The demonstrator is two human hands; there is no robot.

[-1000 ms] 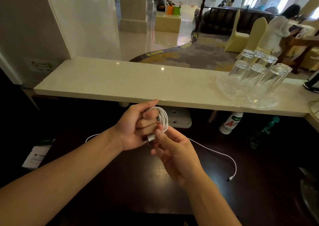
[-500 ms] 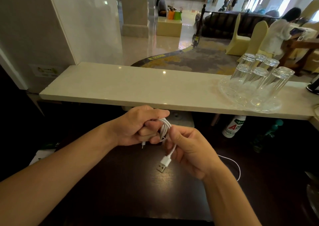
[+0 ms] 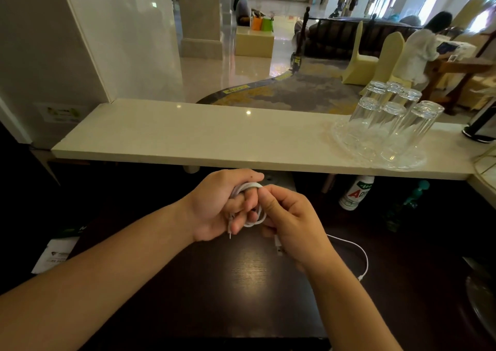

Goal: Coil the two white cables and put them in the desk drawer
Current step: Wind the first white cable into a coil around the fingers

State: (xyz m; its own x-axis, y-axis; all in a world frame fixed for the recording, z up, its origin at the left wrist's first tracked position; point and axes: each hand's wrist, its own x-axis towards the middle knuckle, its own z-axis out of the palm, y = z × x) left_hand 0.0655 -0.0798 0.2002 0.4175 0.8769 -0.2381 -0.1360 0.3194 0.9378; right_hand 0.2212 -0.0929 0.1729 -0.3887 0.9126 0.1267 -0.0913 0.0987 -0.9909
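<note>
A white cable (image 3: 256, 217) is wound in loops around the fingers of my left hand (image 3: 224, 205), which is closed on the coil above the dark desk (image 3: 249, 278). A small plug end hangs below that hand. My right hand (image 3: 291, 222) touches the coil from the right and pinches the cable's tail, with the USB plug (image 3: 278, 246) sticking out under its fingers. A second white cable (image 3: 361, 254) lies loose on the desk to the right, its plug near the desk's right side. No drawer is visible.
A pale stone counter (image 3: 214, 141) runs across above the desk, carrying a glass tray of upturned glasses (image 3: 389, 125) at the right. A white bottle (image 3: 355, 193) stands under the counter. Papers (image 3: 55, 254) lie at the desk's left. A person sits far off at the right.
My right hand has drawn the cable's tail in and wrapped it around the coil, so the USB plug now sits tucked under its fingers. The view has tilted up slightly.
</note>
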